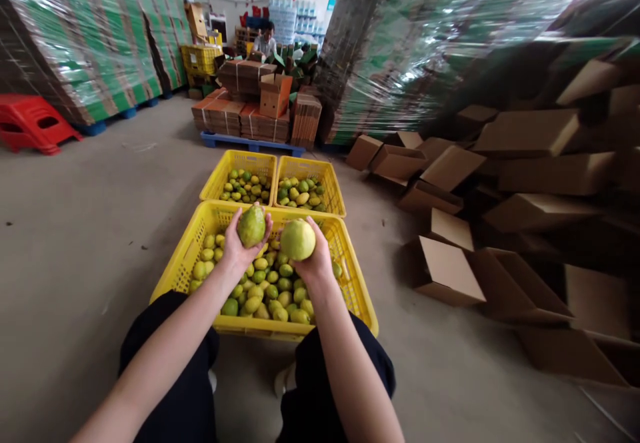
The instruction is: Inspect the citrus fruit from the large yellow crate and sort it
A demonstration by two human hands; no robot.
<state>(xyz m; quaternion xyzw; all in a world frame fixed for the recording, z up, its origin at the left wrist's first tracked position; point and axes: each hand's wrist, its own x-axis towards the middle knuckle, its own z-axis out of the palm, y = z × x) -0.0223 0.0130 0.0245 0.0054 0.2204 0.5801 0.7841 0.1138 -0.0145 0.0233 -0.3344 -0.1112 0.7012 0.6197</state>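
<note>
My left hand (237,246) is curled round a green, slightly blotchy lemon (251,226). A paler, yellow-green lemon (298,239) rests in my right hand (319,263), its fingers wrapped behind and beneath the fruit. Both fruits are held side by side, apart from each other, over a large yellow plastic crate (361,276). Inside that crate lie many green and yellow lemons (273,289), partly hidden by my forearms. Just beyond it, two smaller yellow crates, the left one (213,179) and the right one (336,186), hold more lemons.
Empty cardboard boxes (445,269) are heaped on the right. A blue pallet (253,144) with bundled flat cartons (220,113) stands ahead, and a person (265,43) is behind it. At left is a red plastic stool (35,123); wrapped stacks (115,36) rise on both sides.
</note>
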